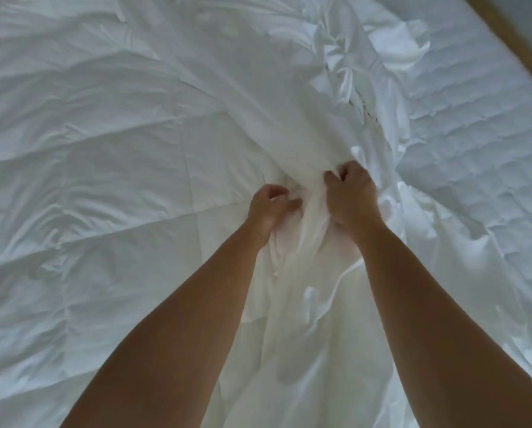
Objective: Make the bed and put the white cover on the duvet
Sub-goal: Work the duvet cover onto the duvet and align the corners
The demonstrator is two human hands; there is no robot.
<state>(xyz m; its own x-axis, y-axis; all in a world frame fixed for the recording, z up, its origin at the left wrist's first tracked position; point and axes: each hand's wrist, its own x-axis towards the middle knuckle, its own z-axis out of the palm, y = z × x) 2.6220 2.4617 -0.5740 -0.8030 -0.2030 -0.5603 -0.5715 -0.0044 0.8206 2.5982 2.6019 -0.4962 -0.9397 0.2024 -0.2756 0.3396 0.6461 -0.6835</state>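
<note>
Two bare forearms reach forward from the bottom of the head view and meet near the middle of the bed, the hands just beside each other. The left hand [269, 205] has its fingers curled inward and pinches a fold of the white cover [277, 125]. The right hand [349, 196] sits slightly farther forward, its fingers hooked over the top of the same gathered bunch and its thumb pressed into it, so both hands hold the cloth tightly. Whether a corner of the filling is caught inside that bunch cannot be told. The cover is smooth and slightly shiny. It runs as a thick, rumpled band from the far side of the bed down to the hands, then on between the forearms toward the near edge. More of it lies crumpled in loose folds on the right of the band. Under it, the duvet [88, 168] spreads wide over the left half of the bed, wrinkled, with faint stitched quilting lines across it, and is not inside the cover there. Along the right edge the quilted mattress [474, 134] lies bare, its surface ribbed in rows. Beyond it, at the far right corner, a strip of the wooden bed frame [511, 35] slants across.
</note>
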